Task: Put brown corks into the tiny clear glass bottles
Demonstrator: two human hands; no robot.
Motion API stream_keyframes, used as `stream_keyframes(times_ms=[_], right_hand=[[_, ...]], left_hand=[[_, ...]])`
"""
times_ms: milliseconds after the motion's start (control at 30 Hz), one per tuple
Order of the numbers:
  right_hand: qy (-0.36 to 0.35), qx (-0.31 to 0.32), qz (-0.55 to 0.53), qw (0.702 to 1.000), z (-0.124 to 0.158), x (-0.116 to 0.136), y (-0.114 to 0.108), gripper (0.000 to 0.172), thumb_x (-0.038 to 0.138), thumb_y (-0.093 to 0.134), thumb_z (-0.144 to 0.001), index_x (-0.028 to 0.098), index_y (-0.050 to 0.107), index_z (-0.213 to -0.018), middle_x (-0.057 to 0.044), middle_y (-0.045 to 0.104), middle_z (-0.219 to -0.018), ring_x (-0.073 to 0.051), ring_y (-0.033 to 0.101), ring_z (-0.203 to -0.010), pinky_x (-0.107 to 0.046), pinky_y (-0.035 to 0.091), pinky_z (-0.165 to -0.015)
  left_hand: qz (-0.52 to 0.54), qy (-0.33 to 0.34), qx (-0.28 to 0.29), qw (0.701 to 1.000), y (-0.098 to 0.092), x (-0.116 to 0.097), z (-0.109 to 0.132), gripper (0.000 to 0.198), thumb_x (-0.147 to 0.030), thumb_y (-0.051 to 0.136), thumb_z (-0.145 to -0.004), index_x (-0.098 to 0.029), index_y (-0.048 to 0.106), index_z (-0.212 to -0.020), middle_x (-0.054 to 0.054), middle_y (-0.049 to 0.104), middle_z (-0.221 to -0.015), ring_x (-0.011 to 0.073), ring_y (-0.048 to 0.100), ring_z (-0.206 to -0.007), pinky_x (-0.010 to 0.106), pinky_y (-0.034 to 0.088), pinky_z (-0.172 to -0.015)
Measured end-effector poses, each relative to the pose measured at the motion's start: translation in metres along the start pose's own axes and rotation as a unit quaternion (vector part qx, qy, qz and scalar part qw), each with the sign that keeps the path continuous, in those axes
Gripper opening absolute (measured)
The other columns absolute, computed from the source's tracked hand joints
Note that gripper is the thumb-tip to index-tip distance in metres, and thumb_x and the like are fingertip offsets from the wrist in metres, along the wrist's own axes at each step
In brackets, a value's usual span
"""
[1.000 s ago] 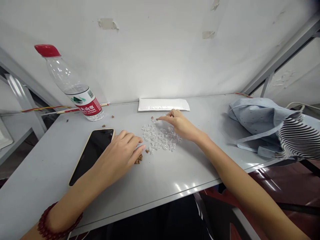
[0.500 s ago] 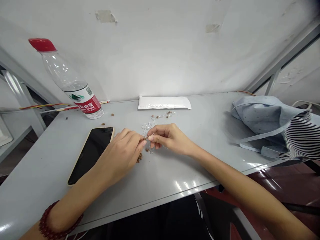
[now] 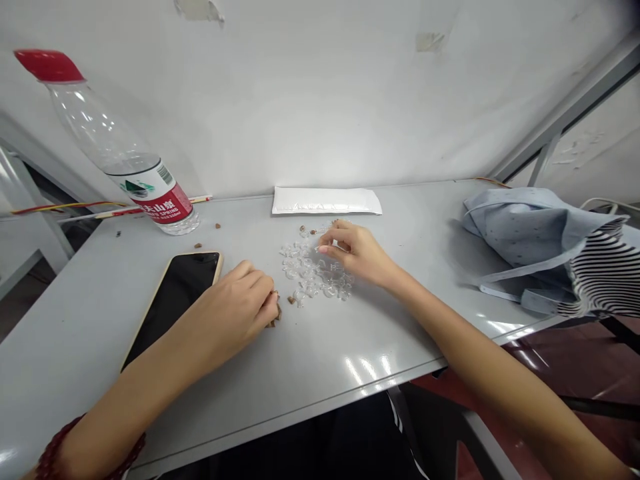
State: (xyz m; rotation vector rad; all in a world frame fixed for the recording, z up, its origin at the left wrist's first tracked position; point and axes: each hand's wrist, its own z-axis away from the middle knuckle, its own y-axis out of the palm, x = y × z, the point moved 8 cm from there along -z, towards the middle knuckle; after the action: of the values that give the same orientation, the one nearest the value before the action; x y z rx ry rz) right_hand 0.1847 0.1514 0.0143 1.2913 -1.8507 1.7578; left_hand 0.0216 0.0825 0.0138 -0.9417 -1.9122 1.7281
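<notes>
Closed fingers of my left hand (image 3: 245, 300) hold a small brown piece at the fingertips, just above a little pile of brown pieces (image 3: 273, 321) on the grey table. My right hand (image 3: 357, 253) is pinched over the upper right of a spread of clear plastic bits (image 3: 310, 270); what its fingertips hold is too small to name. A few brown pieces joined to clear bits lie behind it, partly hidden by the fingers. One loose brown piece (image 3: 291, 300) sits between the pile and the clear bits.
A black phone (image 3: 175, 293) lies left of my left hand. A water bottle (image 3: 150, 180) stands at the back left. Against the wall rests a white packet (image 3: 325, 201). A light blue cloth bag (image 3: 530, 227) lies on the right of the grey table (image 3: 320, 367).
My hands have moved apart: the left one back toward the brown pile, the right one away and to the right, over the clear bits. The camera view has shifted slightly.
</notes>
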Motion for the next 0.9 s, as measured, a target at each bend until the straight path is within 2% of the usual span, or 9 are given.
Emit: stream_keyframes(times_ms=[133, 233, 300, 400, 500, 567, 667, 800, 900], right_hand=[[0.029, 0.028, 0.031, 0.999, -0.005, -0.016, -0.002, 0.016, 0.020, 0.058, -0.092, 0.017, 0.073, -0.094, -0.005, 0.062, -0.094, -0.011, 0.049, -0.067, -0.031, 0.040, -0.068], [0.032, 0.060, 0.026, 0.997, -0.006, -0.020, 0.003, 0.017, 0.024, 0.058, -0.092, 0.017, 0.073, -0.089, -0.006, 0.066, -0.092, -0.013, 0.052, -0.070, -0.031, 0.041, -0.067], [0.025, 0.041, 0.026, 0.999, -0.008, -0.021, 0.002, 0.020, 0.029, 0.057, -0.093, 0.018, 0.073, -0.089, -0.006, 0.067, -0.091, -0.015, 0.053, -0.072, -0.032, 0.042, -0.068], [-0.009, -0.037, 0.063, 0.997, -0.014, -0.022, -0.006, 0.021, 0.028, 0.054, -0.095, 0.018, 0.073, -0.099, -0.008, 0.066, -0.097, -0.018, 0.056, -0.082, -0.034, 0.044, -0.075], [-0.044, -0.060, 0.142, 0.987, -0.026, -0.021, -0.006, 0.023, 0.019, 0.053, -0.093, 0.019, 0.070, -0.108, -0.010, 0.064, -0.108, -0.024, 0.055, -0.099, -0.037, 0.045, -0.084], [-0.044, -0.029, 0.203, 0.978, -0.037, -0.022, 0.001, 0.023, 0.016, 0.053, -0.092, 0.017, 0.070, -0.108, -0.012, 0.064, -0.114, -0.026, 0.052, -0.103, -0.040, 0.044, -0.088], [-0.026, 0.027, 0.262, 0.964, -0.050, -0.026, 0.010, 0.022, 0.012, 0.051, -0.090, 0.013, 0.071, -0.097, -0.015, 0.064, -0.110, -0.029, 0.050, -0.103, -0.041, 0.044, -0.089], [-0.020, 0.051, 0.268, 0.962, -0.053, -0.028, 0.013, 0.019, 0.009, 0.050, -0.088, 0.012, 0.070, -0.090, -0.016, 0.063, -0.101, -0.030, 0.049, -0.101, -0.041, 0.044, -0.087], [-0.076, 0.030, 0.244, 0.966, -0.040, -0.009, 0.011, 0.014, 0.011, 0.053, -0.088, 0.014, 0.066, -0.093, -0.014, 0.063, -0.104, -0.027, 0.049, -0.100, -0.041, 0.044, -0.089]], left_hand=[[-0.030, -0.018, 0.025, 0.999, 0.006, 0.006, 0.001, 0.035, -0.025, 0.032, -0.094, -0.023, 0.040, -0.060, 0.004, 0.052, -0.061, 0.0213, 0.046, -0.063, 0.036, 0.034, -0.059], [-0.016, -0.055, 0.048, 0.997, 0.007, 0.008, 0.002, 0.035, -0.027, 0.033, -0.093, -0.023, 0.039, -0.059, 0.005, 0.052, -0.061, 0.0223, 0.048, -0.067, 0.037, 0.036, -0.061], [-0.005, -0.069, 0.070, 0.995, 0.009, 0.007, 0.002, 0.035, -0.027, 0.032, -0.094, -0.023, 0.042, -0.061, 0.006, 0.054, -0.063, 0.0234, 0.049, -0.070, 0.038, 0.038, -0.064], [0.000, -0.063, 0.092, 0.994, 0.010, 0.004, 0.003, 0.036, -0.025, 0.029, -0.095, -0.022, 0.043, -0.062, 0.006, 0.056, -0.065, 0.0234, 0.049, -0.071, 0.038, 0.038, -0.064], [-0.006, -0.049, 0.075, 0.996, 0.008, 0.004, 0.002, 0.038, -0.023, 0.028, -0.096, -0.022, 0.038, -0.060, 0.004, 0.054, -0.061, 0.0219, 0.046, -0.066, 0.036, 0.036, -0.061], [-0.003, -0.043, 0.060, 0.997, 0.005, 0.005, 0.002, 0.038, -0.022, 0.028, -0.097, -0.022, 0.036, -0.059, 0.004, 0.053, -0.060, 0.0212, 0.045, -0.064, 0.036, 0.035, -0.060], [0.006, -0.051, 0.036, 0.998, 0.002, 0.009, 0.002, 0.038, -0.022, 0.026, -0.098, -0.023, 0.031, -0.060, 0.003, 0.051, -0.058, 0.0205, 0.043, -0.063, 0.036, 0.035, -0.059], [0.017, -0.068, -0.001, 0.998, -0.005, 0.010, 0.001, 0.037, -0.027, 0.024, -0.099, -0.024, 0.030, -0.062, 0.003, 0.050, -0.058, 0.0210, 0.043, -0.063, 0.037, 0.037, -0.060], [0.059, -0.122, -0.021, 0.991, -0.010, 0.014, 0.003, 0.040, -0.035, 0.024, -0.100, -0.024, 0.034, -0.063, 0.002, 0.050, -0.059, 0.0210, 0.046, -0.065, 0.037, 0.040, -0.061]])
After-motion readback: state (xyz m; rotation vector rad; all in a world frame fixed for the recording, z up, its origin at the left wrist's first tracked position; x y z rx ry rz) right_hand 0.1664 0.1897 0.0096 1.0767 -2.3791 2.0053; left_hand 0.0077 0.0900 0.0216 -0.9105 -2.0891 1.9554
